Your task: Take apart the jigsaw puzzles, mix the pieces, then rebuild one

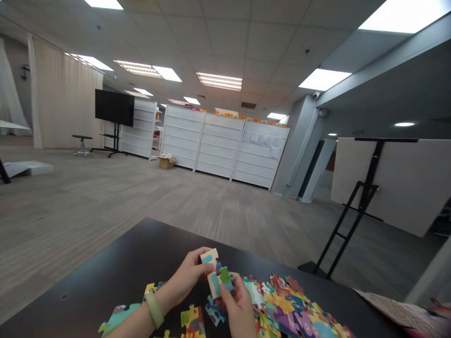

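Above the black table, my left hand [193, 270] pinches a cream and blue jigsaw puzzle piece [210, 256] between thumb and fingers. Close beside it, my right hand [237, 300] grips another puzzle piece [221, 280] with blue, cream and green on it. The two pieces nearly meet; whether they touch or interlock I cannot tell. Under my hands lies a dark blue patterned piece [214, 311]. Joined yellow and red pieces [193, 320] rest between my forearms. A green piece [121, 317] is partly hidden by my left forearm, which wears a pale green wristband [154, 308].
A heap of mixed colourful puzzle pieces [292, 307] covers the table [141, 253] at right. Patterned cloth [391, 307] lies at its right edge. Beyond stand a black easel with a board [369, 188], white shelving [218, 145], a cardboard box [166, 162], a stool [82, 138] and a screen [114, 108].
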A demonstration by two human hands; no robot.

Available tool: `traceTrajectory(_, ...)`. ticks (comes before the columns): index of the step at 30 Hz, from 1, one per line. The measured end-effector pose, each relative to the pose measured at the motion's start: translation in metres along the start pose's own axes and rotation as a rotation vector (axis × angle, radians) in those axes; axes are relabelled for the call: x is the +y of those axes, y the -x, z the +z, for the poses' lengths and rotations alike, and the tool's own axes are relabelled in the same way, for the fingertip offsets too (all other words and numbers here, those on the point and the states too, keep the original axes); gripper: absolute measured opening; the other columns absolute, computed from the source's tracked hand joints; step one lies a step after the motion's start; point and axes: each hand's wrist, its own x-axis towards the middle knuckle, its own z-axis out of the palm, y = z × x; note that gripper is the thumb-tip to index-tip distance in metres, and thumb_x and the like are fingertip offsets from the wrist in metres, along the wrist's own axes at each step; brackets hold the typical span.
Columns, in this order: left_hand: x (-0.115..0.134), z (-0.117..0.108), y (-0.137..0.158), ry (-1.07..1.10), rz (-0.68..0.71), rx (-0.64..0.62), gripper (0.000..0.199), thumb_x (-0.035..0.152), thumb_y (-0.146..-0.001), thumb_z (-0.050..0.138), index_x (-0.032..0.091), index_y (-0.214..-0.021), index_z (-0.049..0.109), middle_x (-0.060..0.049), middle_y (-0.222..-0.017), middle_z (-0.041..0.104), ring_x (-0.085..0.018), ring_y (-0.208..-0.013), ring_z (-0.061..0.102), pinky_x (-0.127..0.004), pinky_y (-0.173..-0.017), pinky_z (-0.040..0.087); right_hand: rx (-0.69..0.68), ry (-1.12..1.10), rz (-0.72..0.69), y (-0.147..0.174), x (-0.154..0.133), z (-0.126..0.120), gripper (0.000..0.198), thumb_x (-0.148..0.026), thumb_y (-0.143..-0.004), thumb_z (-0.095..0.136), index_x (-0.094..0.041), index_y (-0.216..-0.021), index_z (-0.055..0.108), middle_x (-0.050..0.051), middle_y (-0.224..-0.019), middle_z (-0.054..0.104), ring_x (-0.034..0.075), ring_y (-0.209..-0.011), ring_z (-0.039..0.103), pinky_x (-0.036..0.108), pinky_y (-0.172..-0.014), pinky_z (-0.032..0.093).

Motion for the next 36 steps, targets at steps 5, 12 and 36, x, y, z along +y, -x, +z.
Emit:
traceTrajectory(5, -0.001, -0.006, -0.002, -0.065, -0.009, -0.006, 0.032, 0.033, -0.078, 0.072, 0.017, -0.104, 0.064, -0.001, -0.081, 0.063, -0.016, -0.071, 0.059, -0.026, -0.064, 0.048, -0.038, 0.070, 0.028, -0.003, -0.022, -0.019, 0.052, -0.046, -0.081, 0.069, -0.024, -0.127, 0.058, 0.001, -0.090, 0.067, 0.018, -0.068, 0.061, 0.027, -0.060, 0.049)
traceTrajectory(12, -0.003, -0.004, 0.003, -0.211, -0.046, -0.068, 0.018, 0.030, -0.081, 0.065, 0.020, -0.096, 0.060, 0.001, -0.081, 0.062, -0.014, -0.070, 0.057, -0.024, -0.061, 0.046, -0.003, 0.246, -0.119, -0.008, -0.039, -0.032, 0.027, -0.037, -0.076, 0.070, -0.021, -0.097, 0.075, 0.005, -0.086, 0.070, 0.023, -0.083, 0.063, 0.032, -0.079, 0.050)
traceTrajectory(36, -0.001, 0.010, 0.011, -0.326, -0.048, -0.149, 0.030, 0.017, -0.063, 0.056, 0.020, -0.093, 0.058, 0.005, -0.074, 0.051, -0.012, -0.064, 0.044, -0.022, -0.057, 0.034, -0.023, 0.240, -0.059, -0.014, -0.027, -0.036, 0.020, -0.036, -0.073, 0.073, -0.020, -0.084, 0.068, -0.005, -0.064, 0.055, 0.012, -0.057, 0.042, 0.024, -0.054, 0.034)
